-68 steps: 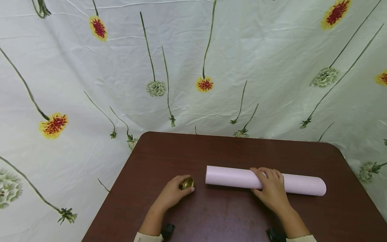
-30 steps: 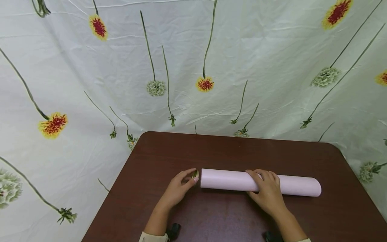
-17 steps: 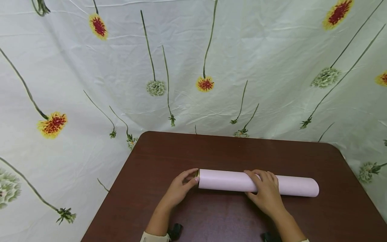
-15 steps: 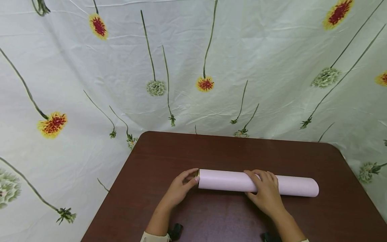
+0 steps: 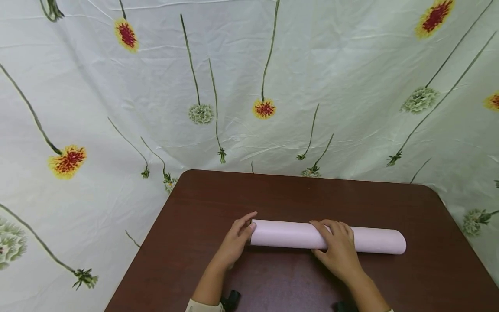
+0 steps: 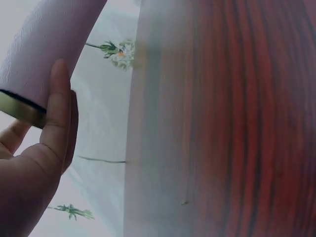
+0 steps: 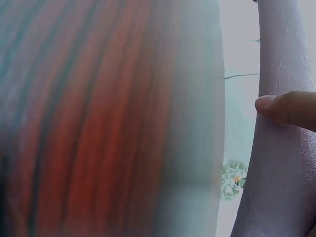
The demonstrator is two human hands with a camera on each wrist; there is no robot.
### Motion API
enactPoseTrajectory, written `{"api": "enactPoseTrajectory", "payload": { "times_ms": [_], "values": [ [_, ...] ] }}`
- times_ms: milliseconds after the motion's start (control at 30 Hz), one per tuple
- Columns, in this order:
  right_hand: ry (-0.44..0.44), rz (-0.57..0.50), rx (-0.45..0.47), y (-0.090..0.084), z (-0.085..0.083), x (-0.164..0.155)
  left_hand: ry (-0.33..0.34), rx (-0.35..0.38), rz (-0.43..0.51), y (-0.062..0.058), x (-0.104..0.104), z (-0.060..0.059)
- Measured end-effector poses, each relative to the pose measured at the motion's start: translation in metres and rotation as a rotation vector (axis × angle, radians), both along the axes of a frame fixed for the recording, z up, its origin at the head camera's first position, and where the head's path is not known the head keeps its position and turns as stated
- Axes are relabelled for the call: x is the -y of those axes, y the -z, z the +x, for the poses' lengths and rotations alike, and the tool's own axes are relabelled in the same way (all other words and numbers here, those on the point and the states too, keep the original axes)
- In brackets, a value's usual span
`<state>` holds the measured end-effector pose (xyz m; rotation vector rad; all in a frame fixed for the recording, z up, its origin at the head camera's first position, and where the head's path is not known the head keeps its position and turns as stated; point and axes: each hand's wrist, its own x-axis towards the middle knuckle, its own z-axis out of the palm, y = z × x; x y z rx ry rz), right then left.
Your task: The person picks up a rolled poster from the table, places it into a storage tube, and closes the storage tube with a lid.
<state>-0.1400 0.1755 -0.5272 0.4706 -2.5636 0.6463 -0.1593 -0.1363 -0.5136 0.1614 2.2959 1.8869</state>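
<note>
A pale pink cylindrical tube point(image 5: 283, 234) lies sideways across the dark brown table point(image 5: 234, 190). Its left end carries a shallow gold lid point(image 6: 22, 108), with a thin dark line between the lid and the tube in the left wrist view. My left hand point(image 5: 234, 240) is around this lidded end, thumb lying over the lid's side onto the tube and one finger raised above the rim. From above, the hand hides most of the lid. My right hand point(image 5: 338, 249) grips the tube near its middle, fingers over the top and thumb point(image 7: 284, 108) on the near side.
Behind and beside the table hangs a white cloth point(image 5: 331, 65) printed with flowers. The table's far edge runs beyond the tube. A dark strap piece point(image 5: 231, 300) sits at the left wrist, and another point(image 5: 343, 307) at the right.
The left hand has brought the gold lid rightward to the tube's end, and the lid is now mostly hidden there. The tube and right hand have shifted left. One left finger has lifted.
</note>
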Motion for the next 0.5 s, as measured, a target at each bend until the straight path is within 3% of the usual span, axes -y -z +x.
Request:
{"api": "enactPoseTrajectory", "payload": {
  "times_ms": [100,333,500],
  "values": [
    [0.004,-0.006,0.001,-0.001,0.001,0.003,-0.023,-0.011,-0.012,-0.001,-0.002,0.000],
    [-0.008,-0.004,-0.022,0.000,0.001,0.013,-0.025,0.049,0.078,-0.005,-0.009,0.000],
    [0.001,0.003,-0.016,0.002,0.001,0.017,-0.045,0.037,-0.048,-0.007,-0.013,0.001]
  ]
}}
